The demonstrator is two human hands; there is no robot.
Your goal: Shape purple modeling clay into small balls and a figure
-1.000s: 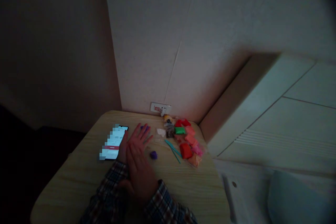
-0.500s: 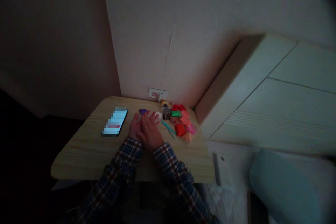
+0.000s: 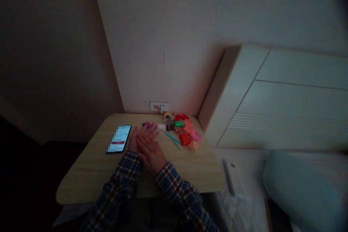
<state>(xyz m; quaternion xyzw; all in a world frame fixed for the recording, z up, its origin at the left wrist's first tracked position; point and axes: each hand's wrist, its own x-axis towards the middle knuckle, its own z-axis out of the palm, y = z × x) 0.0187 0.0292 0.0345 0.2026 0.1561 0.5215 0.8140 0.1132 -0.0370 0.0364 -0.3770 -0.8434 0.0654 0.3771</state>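
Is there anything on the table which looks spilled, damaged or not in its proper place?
Nothing stands out: the phone lies flat, and the coloured packets sit in a loose cluster near the wall, with no visible spill or damage.

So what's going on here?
Someone has the right hand laid flat over the upturned left hand above the table; whether anything is between them is hidden. A lit phone lies to the left, and coloured packets and thin teal sticks to the right.
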